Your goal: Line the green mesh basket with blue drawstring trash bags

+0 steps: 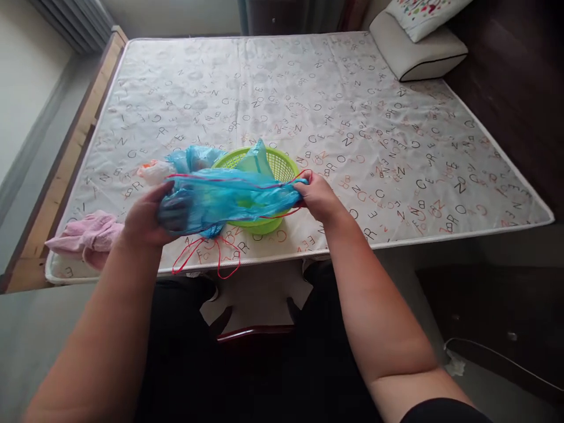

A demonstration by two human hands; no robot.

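Note:
A translucent blue plastic drawstring bag (233,194) is stretched sideways between my hands, with red strings along its edges. My right hand (317,197) is closed, pinching the bag's gathered right end, and a red string loops over its fingers. At the other end, my left hand (150,214) grips the bag; its fingers show only dimly through the blue film, so I cannot tell whether they are inside or behind it. Beneath the bag stands a green plastic basket (286,164), partly covered, with a pale teal packet (259,160) sticking up in it.
Another blue plastic bag (198,155) lies left of the basket beside a white and orange plastic bag (154,170). A pink cloth (88,235) rests at the left corner of the letter-printed mattress (282,100). A white cushion (414,50) lies at the far right. Red string loops (229,264) hang at the front edge.

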